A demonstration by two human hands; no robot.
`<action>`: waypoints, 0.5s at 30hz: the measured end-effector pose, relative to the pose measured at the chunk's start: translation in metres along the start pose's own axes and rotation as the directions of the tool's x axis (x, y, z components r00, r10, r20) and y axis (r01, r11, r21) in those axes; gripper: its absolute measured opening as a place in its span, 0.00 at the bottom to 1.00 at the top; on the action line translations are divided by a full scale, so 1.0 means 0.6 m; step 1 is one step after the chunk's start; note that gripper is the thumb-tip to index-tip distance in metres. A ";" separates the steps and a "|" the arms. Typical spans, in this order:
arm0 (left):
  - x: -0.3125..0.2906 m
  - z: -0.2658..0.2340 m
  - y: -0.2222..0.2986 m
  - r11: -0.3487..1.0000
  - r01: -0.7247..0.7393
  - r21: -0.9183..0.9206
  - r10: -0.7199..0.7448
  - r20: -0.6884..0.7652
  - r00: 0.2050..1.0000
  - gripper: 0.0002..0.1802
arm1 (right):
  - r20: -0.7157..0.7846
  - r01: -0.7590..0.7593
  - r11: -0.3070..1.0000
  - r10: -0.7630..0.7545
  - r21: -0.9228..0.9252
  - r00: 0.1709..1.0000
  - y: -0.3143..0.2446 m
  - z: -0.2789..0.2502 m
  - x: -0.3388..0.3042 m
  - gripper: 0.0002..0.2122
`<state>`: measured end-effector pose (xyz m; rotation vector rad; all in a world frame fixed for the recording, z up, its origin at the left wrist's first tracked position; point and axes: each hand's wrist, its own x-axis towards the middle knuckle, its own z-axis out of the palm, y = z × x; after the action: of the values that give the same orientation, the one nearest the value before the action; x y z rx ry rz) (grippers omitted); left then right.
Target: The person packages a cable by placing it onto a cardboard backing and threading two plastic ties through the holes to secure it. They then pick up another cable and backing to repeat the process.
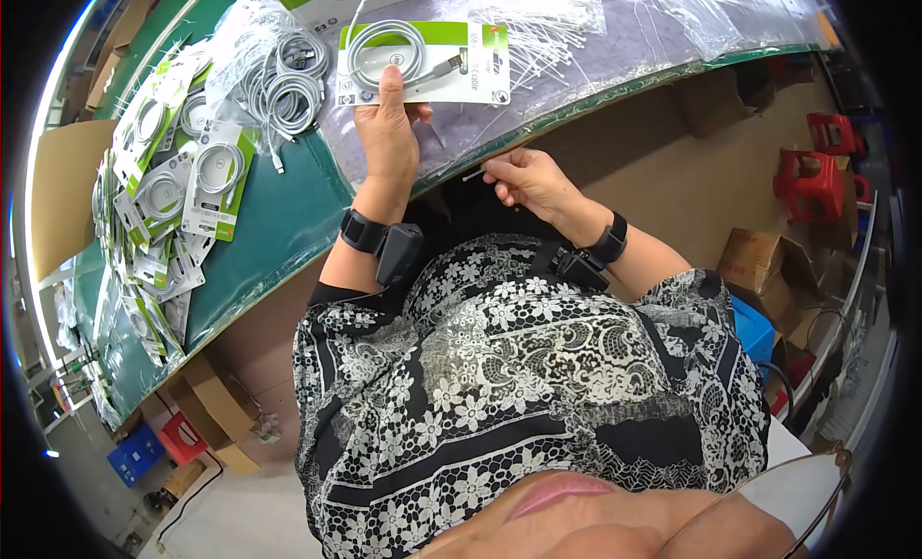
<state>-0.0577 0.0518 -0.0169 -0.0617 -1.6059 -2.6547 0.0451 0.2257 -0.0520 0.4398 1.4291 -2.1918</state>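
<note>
My left hand point(387, 141) grips a white-and-green backing card point(485, 64) above the table, thumb on its front. Against the card lies a coiled grey USB cable point(420, 42), its metal plug toward the right and one end sticking up past the card's top edge. Lower and to the right, just off the table's near edge, my right hand point(526, 182) is closed in a pinch. From its fingertips pokes a thin white strip point(473, 176) that looks like a cable tie; most of it is hidden by the fingers.
Many white cable ties point(538, 45) lie loose behind the card. To the left are bundled grey cables point(293, 98) and a heap of carded cables point(158, 194) on the green table point(274, 208). Red stools point(812, 184) and a cardboard box point(759, 271) stand on the floor at right.
</note>
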 end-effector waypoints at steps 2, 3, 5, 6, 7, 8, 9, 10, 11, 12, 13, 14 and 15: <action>0.000 0.003 -0.002 1.000 0.021 -0.020 -0.021 0.000 1.000 0.10 | 0.048 0.126 0.982 -0.120 -0.141 0.992 0.002 -0.002 -0.012 0.05; 0.002 0.005 0.000 1.000 0.016 -0.016 -0.016 0.002 1.000 0.10 | 0.052 0.131 0.982 -0.125 -0.139 0.991 -0.001 0.000 -0.019 0.05; -0.002 0.011 0.007 0.988 0.096 -0.119 -0.097 0.001 0.995 0.11 | 0.100 0.315 0.910 -0.299 -0.271 0.949 -0.022 0.005 -0.048 0.03; -0.007 0.015 0.010 0.975 0.139 -0.172 -0.140 0.003 0.990 0.12 | 0.130 0.399 0.855 -0.377 -0.332 0.917 -0.037 0.009 -0.059 0.02; -0.013 0.018 0.015 0.975 0.139 -0.171 -0.141 0.000 0.990 0.12 | 0.131 0.397 0.856 -0.375 -0.330 0.918 -0.057 0.017 -0.068 0.02; -0.016 0.023 0.022 0.952 0.194 -0.235 -0.194 0.024 0.981 0.13 | 0.122 0.389 0.821 -0.374 -0.418 0.919 -0.086 0.029 -0.077 0.02; -0.019 0.029 0.030 0.922 0.248 -0.298 -0.244 0.050 0.969 0.13 | 0.115 0.377 0.778 -0.372 -0.503 0.921 -0.111 0.039 -0.082 0.02; -0.020 0.034 0.037 0.886 0.299 -0.356 -0.289 0.082 0.954 0.14 | 0.107 0.364 0.728 -0.375 -0.581 0.921 -0.123 0.043 -0.082 0.02; -0.022 0.040 0.044 0.887 0.296 -0.355 -0.287 0.079 0.955 0.14 | 0.111 0.365 0.728 -0.374 -0.581 0.921 -0.124 0.042 -0.076 0.02; -0.025 0.046 0.051 0.859 0.329 -0.392 -0.330 0.067 0.942 0.15 | 0.175 0.488 0.560 -0.520 -0.670 0.836 -0.123 0.039 -0.067 0.02; -0.027 0.050 0.056 0.829 0.359 -0.429 -0.373 0.055 0.926 0.15 | 0.257 0.576 0.363 -0.637 -0.732 0.727 -0.122 0.037 -0.059 0.02; -0.028 0.052 0.058 0.796 0.387 -0.466 -0.415 0.045 0.909 0.16 | 0.353 0.627 0.146 -0.719 -0.765 0.598 -0.122 0.036 -0.051 0.02; -0.030 0.051 0.057 0.798 0.384 -0.465 -0.415 0.039 0.909 0.16 | 0.355 0.630 0.149 -0.717 -0.762 0.599 -0.125 0.036 -0.044 0.02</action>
<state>-0.0377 0.0633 0.0265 0.3944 -1.0100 -3.2675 0.0255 0.2368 0.0271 -0.6468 2.9331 -1.5605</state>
